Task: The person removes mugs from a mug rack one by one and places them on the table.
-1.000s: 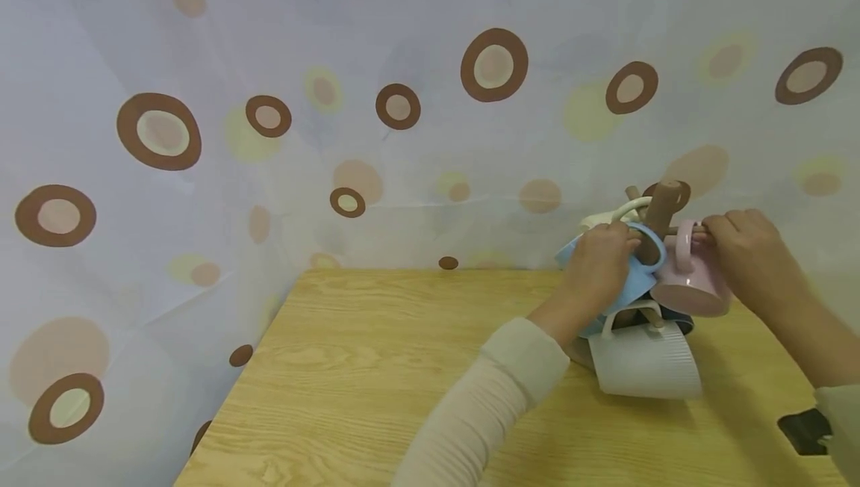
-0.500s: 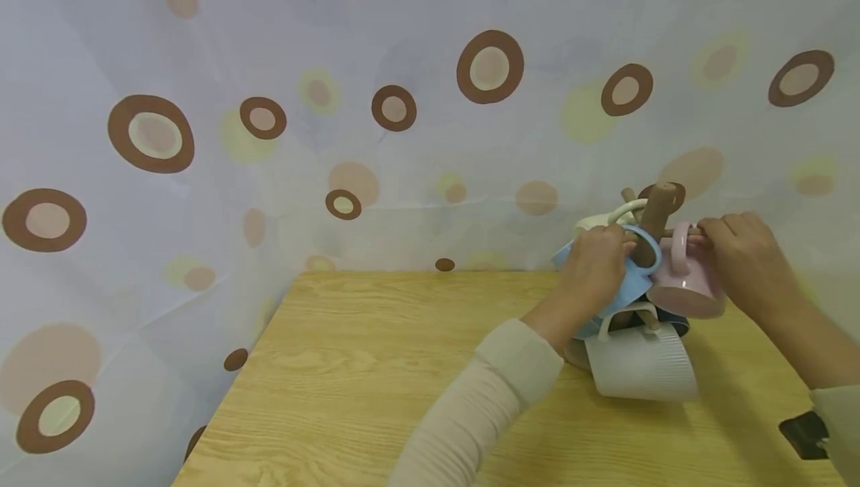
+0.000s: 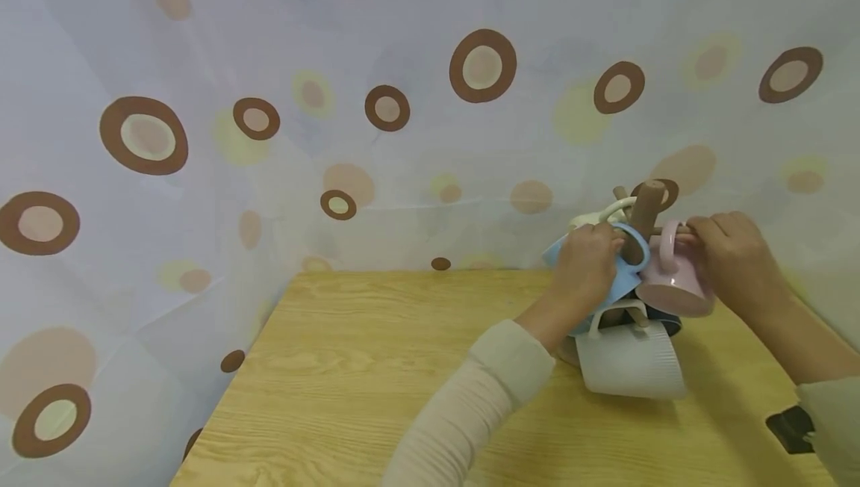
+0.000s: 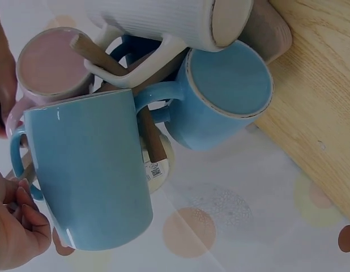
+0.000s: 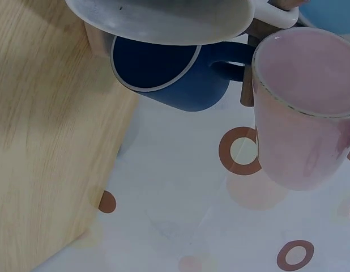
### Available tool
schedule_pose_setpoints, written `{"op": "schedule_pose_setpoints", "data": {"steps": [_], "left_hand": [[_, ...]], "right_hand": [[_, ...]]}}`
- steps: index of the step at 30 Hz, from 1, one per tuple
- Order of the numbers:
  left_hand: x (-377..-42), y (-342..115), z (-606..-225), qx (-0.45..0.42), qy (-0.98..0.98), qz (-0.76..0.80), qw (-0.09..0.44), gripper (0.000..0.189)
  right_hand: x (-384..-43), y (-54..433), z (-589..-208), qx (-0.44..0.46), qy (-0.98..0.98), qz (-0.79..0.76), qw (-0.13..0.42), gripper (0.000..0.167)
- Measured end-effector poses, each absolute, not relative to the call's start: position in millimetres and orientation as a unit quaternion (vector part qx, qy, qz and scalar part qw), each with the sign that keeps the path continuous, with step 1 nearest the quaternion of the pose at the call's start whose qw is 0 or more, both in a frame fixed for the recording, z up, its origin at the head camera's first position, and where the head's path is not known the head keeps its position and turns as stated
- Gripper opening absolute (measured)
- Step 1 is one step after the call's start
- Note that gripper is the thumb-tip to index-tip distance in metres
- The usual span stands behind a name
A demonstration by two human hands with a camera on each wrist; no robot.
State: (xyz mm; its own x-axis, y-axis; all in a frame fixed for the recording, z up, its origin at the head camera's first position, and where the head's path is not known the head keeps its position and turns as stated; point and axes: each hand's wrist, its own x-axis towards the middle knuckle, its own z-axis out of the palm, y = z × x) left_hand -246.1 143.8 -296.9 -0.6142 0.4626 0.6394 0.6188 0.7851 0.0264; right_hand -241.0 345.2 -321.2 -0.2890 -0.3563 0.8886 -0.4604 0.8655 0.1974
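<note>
A wooden mug tree (image 3: 645, 214) stands at the table's right side, hung with several mugs. My left hand (image 3: 583, 267) pinches the end of one peg (image 4: 29, 171), which passes through the handle of a light blue mug (image 4: 95, 170). On the other side, my right hand (image 3: 739, 263) grips the peg bearing a pink mug (image 5: 305, 141). Below them hang a white ribbed mug (image 3: 631, 364), a dark blue mug (image 5: 186, 85) and a second light blue mug (image 4: 231, 79). A cream mug (image 3: 586, 219) is partly hidden behind the left hand.
The wood-grain table (image 3: 390, 360) reaches back to a pale wall covering (image 3: 416, 24) with brown and yellow circles. A small black object (image 3: 791, 429) lies by the right sleeve (image 3: 829, 420).
The whole head view has shifted slightly, so everything appears a little farther left. Both hands keep their hold on the pegs, and the mugs hang as before.
</note>
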Motion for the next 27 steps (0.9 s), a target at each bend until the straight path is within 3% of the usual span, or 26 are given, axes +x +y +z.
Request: {"op": "schedule_pose_setpoints", "data": {"steps": [3, 5, 11, 14, 17, 21, 27], "left_hand": [[-246, 140, -297, -0.304, -0.889, -0.128, 0.318, 0.018], [-246, 137, -298, -0.305, -0.888, -0.133, 0.319, 0.018], [-246, 129, -298, -0.314, -0.876, -0.131, 0.343, 0.019], [-247, 125, -299, -0.318, -0.872, -0.119, 0.352, 0.019], [-248, 121, -300, -0.318, -0.870, -0.110, 0.361, 0.019], [-249, 116, -302, -0.311, -0.870, -0.107, 0.367, 0.019], [-248, 107, -301, -0.303, -0.876, -0.108, 0.360, 0.018]], "right_hand": [[-241, 341, -322, 0.251, -0.803, 0.063, 0.537, 0.019], [-241, 339, -323, 0.245, -0.807, 0.060, 0.534, 0.012], [-243, 333, -325, 0.241, -0.798, 0.065, 0.549, 0.038], [-242, 330, -325, 0.241, -0.802, 0.062, 0.543, 0.018], [-241, 325, -324, 0.242, -0.805, 0.062, 0.538, 0.012], [-243, 317, -325, 0.241, -0.799, 0.077, 0.545, 0.012], [-247, 308, -325, 0.234, -0.799, 0.080, 0.547, 0.027]]}}
